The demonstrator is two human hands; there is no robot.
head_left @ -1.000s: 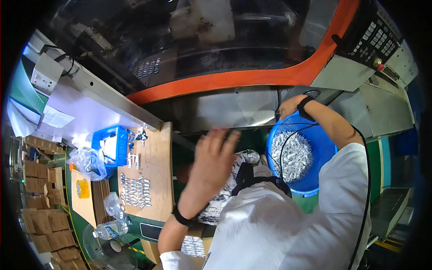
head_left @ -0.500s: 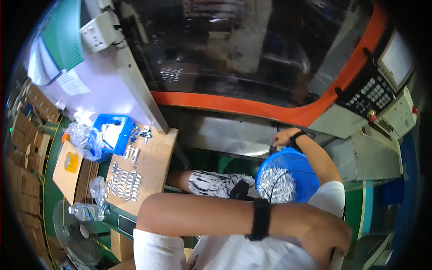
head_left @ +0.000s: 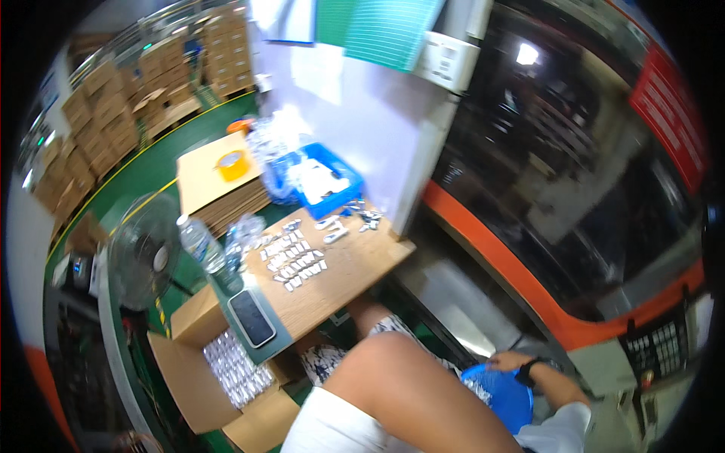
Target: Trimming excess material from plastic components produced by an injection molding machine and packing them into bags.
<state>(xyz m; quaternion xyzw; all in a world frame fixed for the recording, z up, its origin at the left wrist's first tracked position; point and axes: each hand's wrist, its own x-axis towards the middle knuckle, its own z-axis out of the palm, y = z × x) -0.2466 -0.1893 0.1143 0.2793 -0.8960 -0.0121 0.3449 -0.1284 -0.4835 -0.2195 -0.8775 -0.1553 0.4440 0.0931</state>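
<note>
My right hand (head_left: pixel 510 361) is at the far rim of a blue bucket (head_left: pixel 513 399), its wrist in a black band. Its fingers are small and blurred, so their grip cannot be made out. Small silvery-white pieces (head_left: pixel 477 389) lie inside the bucket. My left forearm (head_left: pixel 445 400) crosses low in front of me toward the right, hiding part of the bucket; the left hand is beyond the lower edge. On the wooden table (head_left: pixel 332 302) to the left, several small white pieces (head_left: pixel 294 257) lie in rows. Larger white pieces (head_left: pixel 334 232) lie behind them.
A blue tray (head_left: pixel 332 198) and a phone (head_left: pixel 251 317) are on the table, beside a water bottle (head_left: pixel 200 241). An open carton (head_left: pixel 181 377) holds silvery packed items. A fan (head_left: pixel 151 253) stands left. An orange-framed machine (head_left: pixel 521 272) rises at the right.
The view has swung left, bringing the table and open carton nearer the middle. My left hand, earlier visible at the lower right, has left the picture. My right hand stays by the bucket.
</note>
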